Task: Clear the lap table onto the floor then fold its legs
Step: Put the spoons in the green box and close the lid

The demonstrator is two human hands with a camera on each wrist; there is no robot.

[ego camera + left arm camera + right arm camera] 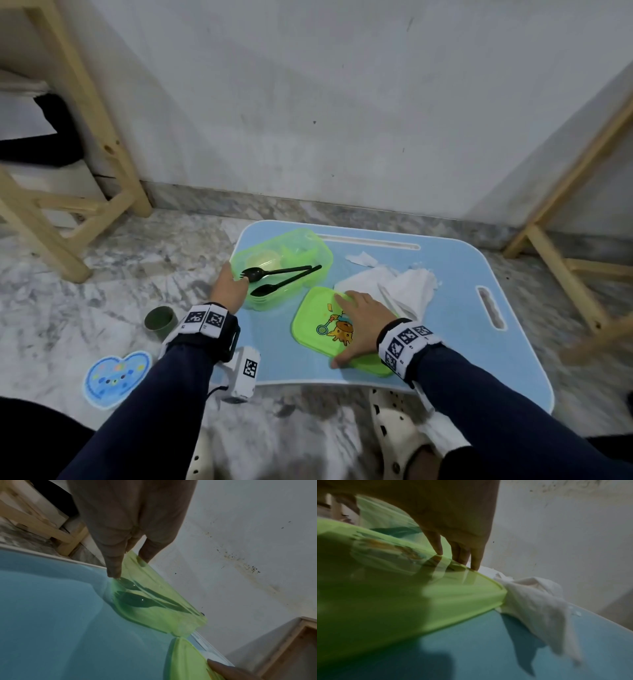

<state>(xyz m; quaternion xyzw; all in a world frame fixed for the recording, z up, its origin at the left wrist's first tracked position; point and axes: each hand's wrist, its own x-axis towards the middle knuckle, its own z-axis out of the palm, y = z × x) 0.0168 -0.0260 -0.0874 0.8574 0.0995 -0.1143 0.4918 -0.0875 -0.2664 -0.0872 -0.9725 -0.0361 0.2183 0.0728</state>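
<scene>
A light blue lap table stands on the floor. At its back left sits an open green lunch box with a black fork and a black spoon lying across it. My left hand grips the box's left end, thumb over the rim and a finger against the outer wall. The green lid with a cartoon print lies near the front. My right hand spans it, thumb at the near edge, fingers at the far edge. Crumpled white tissue touches the lid's far right corner.
On the marble floor to the left are a dark green cup and a blue heart-shaped mat. Wooden furniture legs rise at left and right. A wall runs close behind the table. My sandalled feet are under its front edge.
</scene>
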